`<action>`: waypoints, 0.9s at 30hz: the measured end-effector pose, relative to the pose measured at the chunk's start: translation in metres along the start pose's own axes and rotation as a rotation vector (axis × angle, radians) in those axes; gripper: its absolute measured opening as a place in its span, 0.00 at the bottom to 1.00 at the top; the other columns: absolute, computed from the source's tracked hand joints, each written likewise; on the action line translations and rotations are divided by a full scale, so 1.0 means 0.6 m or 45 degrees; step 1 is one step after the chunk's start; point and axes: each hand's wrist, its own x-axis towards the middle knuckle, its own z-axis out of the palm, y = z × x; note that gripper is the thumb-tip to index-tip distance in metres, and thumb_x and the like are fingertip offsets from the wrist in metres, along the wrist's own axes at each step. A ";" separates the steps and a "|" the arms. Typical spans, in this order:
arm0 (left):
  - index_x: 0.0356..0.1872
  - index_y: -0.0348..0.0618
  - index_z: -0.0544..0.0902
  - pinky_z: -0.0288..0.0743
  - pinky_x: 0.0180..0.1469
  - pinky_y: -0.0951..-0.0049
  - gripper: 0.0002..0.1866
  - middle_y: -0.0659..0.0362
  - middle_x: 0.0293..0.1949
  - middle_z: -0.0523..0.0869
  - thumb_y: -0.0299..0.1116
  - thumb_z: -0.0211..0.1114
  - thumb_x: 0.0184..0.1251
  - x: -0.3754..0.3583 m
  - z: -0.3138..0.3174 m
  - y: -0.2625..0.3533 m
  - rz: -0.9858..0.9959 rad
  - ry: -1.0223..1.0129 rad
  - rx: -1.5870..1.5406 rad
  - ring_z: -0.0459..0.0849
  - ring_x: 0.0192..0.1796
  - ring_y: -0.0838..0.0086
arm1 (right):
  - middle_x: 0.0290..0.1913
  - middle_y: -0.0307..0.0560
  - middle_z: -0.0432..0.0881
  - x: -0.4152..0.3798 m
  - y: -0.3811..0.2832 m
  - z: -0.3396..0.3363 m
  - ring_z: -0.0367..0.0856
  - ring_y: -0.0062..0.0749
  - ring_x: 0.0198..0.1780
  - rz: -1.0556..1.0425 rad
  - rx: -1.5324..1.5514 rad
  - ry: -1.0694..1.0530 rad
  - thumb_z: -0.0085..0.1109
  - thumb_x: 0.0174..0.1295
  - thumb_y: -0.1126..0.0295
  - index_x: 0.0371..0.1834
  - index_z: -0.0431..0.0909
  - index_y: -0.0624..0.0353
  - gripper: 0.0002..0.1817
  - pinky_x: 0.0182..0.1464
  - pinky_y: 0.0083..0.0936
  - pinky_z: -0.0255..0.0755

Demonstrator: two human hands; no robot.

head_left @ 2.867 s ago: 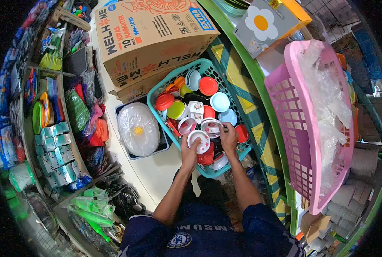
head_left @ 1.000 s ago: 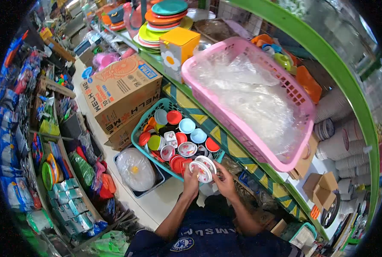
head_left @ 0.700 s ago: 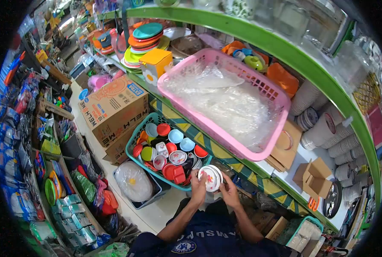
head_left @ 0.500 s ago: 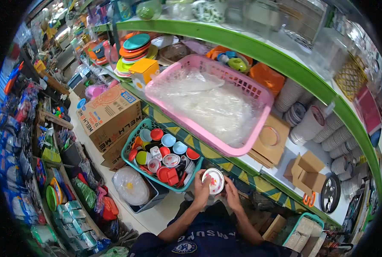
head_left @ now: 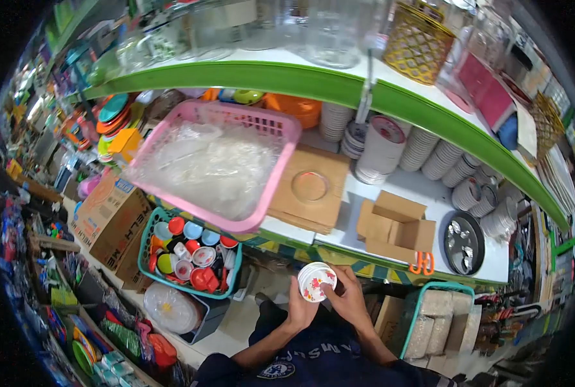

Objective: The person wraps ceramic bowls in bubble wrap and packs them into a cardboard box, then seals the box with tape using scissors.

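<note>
A small stack of white dishes with a red flower pattern is held between my two hands in front of my chest. My left hand grips the stack along its left side. On the right, my right hand holds the other side, with its thumb lying over the patterned face. Beyond my hands are an open cardboard box and flat brown cardboard on the white shelf.
The pink basket holds clear plastic. A teal basket of colourful dishes stands lower left, beside a carton. Orange scissors hang at the shelf edge near a round black tray. Another teal basket holds packets.
The view has turned to the right, so the shelf and baskets appear further left. My right thumb has moved onto the face of the stack, which is still between both hands.
</note>
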 end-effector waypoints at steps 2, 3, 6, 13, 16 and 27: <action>0.67 0.39 0.66 0.59 0.72 0.58 0.37 0.52 0.64 0.73 0.60 0.27 0.77 -0.002 0.027 -0.005 -0.069 -0.059 0.079 0.70 0.68 0.62 | 0.46 0.51 0.77 -0.005 -0.035 -0.034 0.78 0.36 0.45 0.104 -0.063 0.005 0.67 0.57 0.73 0.58 0.75 0.66 0.25 0.47 0.25 0.71; 0.67 0.39 0.66 0.59 0.72 0.58 0.37 0.52 0.64 0.73 0.60 0.27 0.77 -0.004 0.037 -0.011 -0.088 -0.074 0.083 0.70 0.68 0.62 | 0.46 0.51 0.77 -0.008 -0.037 -0.044 0.78 0.36 0.45 0.113 -0.068 0.027 0.67 0.57 0.73 0.58 0.75 0.66 0.25 0.47 0.25 0.71; 0.68 0.39 0.65 0.58 0.72 0.58 0.38 0.51 0.65 0.73 0.61 0.27 0.77 -0.010 0.062 -0.019 -0.158 -0.036 0.116 0.69 0.69 0.62 | 0.43 0.50 0.77 -0.018 -0.038 -0.071 0.79 0.37 0.43 0.053 -0.117 0.088 0.68 0.55 0.73 0.58 0.76 0.66 0.25 0.46 0.25 0.72; 0.70 0.33 0.56 0.57 0.72 0.61 0.32 0.50 0.66 0.68 0.51 0.39 0.79 -0.008 0.097 0.000 -0.079 -0.387 0.153 0.66 0.70 0.64 | 0.39 0.48 0.80 -0.027 -0.059 -0.101 0.80 0.30 0.39 0.020 -0.082 0.349 0.72 0.52 0.74 0.51 0.81 0.67 0.22 0.42 0.22 0.73; 0.71 0.33 0.53 0.58 0.72 0.62 0.33 0.48 0.66 0.67 0.50 0.42 0.79 0.000 0.113 0.015 0.036 -0.483 0.283 0.66 0.70 0.64 | 0.39 0.48 0.81 -0.021 -0.058 -0.097 0.81 0.28 0.39 -0.007 -0.058 0.457 0.74 0.50 0.74 0.49 0.82 0.67 0.21 0.40 0.21 0.74; 0.71 0.32 0.53 0.60 0.70 0.60 0.34 0.48 0.65 0.68 0.51 0.45 0.77 0.047 0.133 0.028 0.154 -0.575 0.443 0.69 0.68 0.62 | 0.41 0.50 0.84 0.007 -0.062 -0.096 0.85 0.29 0.40 0.020 -0.003 0.653 0.75 0.50 0.75 0.45 0.83 0.67 0.19 0.43 0.22 0.79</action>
